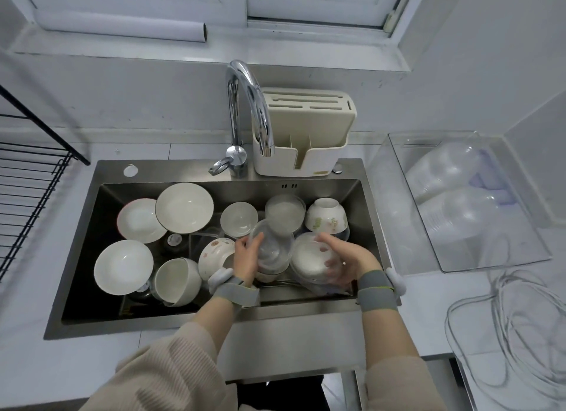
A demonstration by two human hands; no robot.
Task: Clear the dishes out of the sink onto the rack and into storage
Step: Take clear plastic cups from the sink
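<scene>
Both hands are down in the steel sink (364, 196), which is packed with dishes. The left hand (246, 259) has its fingers curled round the rim of a clear plastic bowl (271, 248) sitting roughly mid-sink, thumb on the near side. The right hand (343, 262) grips a stack of white bowls (306, 257) just to the right of it, fingers wrapped over the edge. White plates (183, 206) lie across the left half, and a flowered bowl (326, 219) sits upside down toward the back right. The black wire rack (27, 193) stands on the counter to the left.
</scene>
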